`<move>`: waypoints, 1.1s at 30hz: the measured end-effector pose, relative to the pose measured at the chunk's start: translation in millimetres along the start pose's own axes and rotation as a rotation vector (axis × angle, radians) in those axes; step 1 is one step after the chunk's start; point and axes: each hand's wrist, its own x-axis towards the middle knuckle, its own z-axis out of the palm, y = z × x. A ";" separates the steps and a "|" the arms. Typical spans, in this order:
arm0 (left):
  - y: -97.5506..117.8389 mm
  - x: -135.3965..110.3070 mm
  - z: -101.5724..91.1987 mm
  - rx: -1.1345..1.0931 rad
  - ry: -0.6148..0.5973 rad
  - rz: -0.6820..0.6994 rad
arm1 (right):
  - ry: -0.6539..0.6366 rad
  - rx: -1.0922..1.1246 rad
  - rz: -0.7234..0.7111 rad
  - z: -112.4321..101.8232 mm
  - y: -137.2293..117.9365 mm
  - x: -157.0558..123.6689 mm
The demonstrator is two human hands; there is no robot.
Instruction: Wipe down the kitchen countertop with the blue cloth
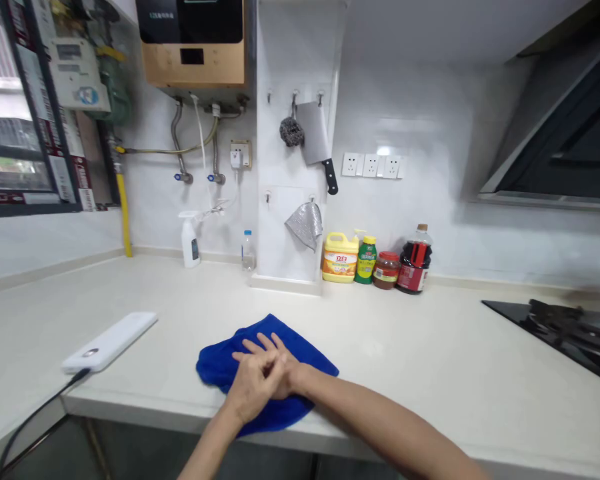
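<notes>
A blue cloth [300, 347] lies rumpled on the white countertop [410, 373], its lower part hanging over the front edge. My right hand [285, 373] rests palm down on the cloth, with its fingers stretched out and spread toward the upper left. Over the back of that hand is my left hand [254, 385]. Its fingers are curled, and thumb and forefinger come together against the right hand. Whether anything is pinched between them cannot be seen.
A white power bank [113, 340] with a black cable lies at left. Along the wall stand a spray bottle [190, 240], a small clear bottle [248, 252], a yellow detergent jug [340, 259] and a dark sauce bottle [414, 263]. A cleaver [314, 133] hangs above; a gas stove [570, 330] is at right.
</notes>
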 end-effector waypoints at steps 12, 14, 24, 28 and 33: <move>-21.5 12.2 -17.8 0.473 -0.187 -0.380 | 0.024 0.118 0.212 -17.0 29.0 -200.9; -20.7 12.9 -14.3 0.541 -0.209 -0.419 | 0.020 0.111 0.281 -19.1 43.0 -234.1; -13.8 13.3 -13.1 0.606 -0.298 -0.473 | 0.106 -0.016 0.776 -4.1 130.9 -388.0; -11.5 16.3 -14.1 0.587 -0.353 -0.484 | 0.114 -0.151 0.925 6.1 133.9 -400.9; -6.0 19.9 -13.0 0.603 -0.422 -0.509 | 0.090 -0.245 1.020 10.0 107.0 -363.1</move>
